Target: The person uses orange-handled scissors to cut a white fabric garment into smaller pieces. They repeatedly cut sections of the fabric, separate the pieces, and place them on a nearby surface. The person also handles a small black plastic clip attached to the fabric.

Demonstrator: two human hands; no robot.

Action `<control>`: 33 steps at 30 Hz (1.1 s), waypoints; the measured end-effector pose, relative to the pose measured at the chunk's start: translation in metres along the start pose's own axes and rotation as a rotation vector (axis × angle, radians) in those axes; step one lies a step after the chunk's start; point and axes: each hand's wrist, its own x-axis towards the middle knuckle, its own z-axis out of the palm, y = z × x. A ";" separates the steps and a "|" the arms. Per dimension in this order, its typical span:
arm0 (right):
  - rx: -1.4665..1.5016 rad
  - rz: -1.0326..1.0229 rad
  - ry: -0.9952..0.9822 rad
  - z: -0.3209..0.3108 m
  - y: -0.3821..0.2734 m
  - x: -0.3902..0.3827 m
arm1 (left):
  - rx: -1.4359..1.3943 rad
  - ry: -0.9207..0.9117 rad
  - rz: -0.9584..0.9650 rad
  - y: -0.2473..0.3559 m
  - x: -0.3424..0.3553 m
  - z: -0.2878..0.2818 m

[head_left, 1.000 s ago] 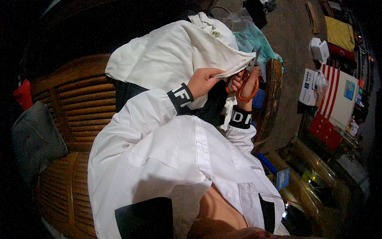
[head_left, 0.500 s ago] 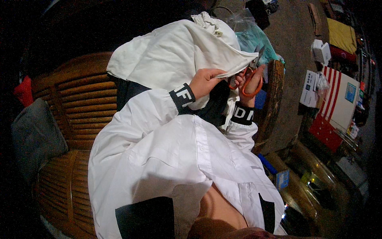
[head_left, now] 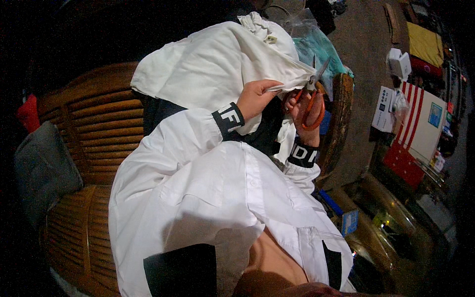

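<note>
A white cloth garment (head_left: 208, 64) with a gathered edge and a small label lies over my lap, across dark trousers. My left hand (head_left: 255, 101) is closed, pinching the garment's near edge between thumb and fingers. Just right of it, my right hand (head_left: 301, 115) grips scissors (head_left: 311, 85) with orange-red handles. Their metal blades point up and away and stand apart, beside the garment's right-hand corner. Whether the cloth lies between the blades I cannot tell. Some of the right fingers are hidden behind the handles.
A slatted wooden bench (head_left: 106, 119) is on the left, with a grey cushion (head_left: 47, 168). Its wooden armrest (head_left: 341, 106) runs close beside my right hand. Beyond lies a teal plastic bag (head_left: 316, 47). Boxes (head_left: 383, 109) and a red-and-white striped panel (head_left: 420, 116) are farther right.
The scissors have turned more upright and their blades have spread apart. My right hand has shifted slightly down with them. My left hand has moved a little up, keeping its pinch on the garment.
</note>
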 end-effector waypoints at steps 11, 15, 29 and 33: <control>-0.086 -0.066 0.037 0.006 0.000 -0.011 | 0.113 0.008 0.092 -0.004 0.000 -0.001; -0.066 0.055 0.194 0.014 -0.008 -0.001 | 0.171 -0.017 0.130 -0.005 -0.003 -0.004; -0.257 -0.011 0.151 0.020 -0.013 0.011 | 0.175 -0.042 0.093 0.007 -0.004 -0.004; -0.273 -0.132 0.200 0.034 -0.010 0.009 | 0.194 -0.060 0.094 0.005 -0.003 -0.005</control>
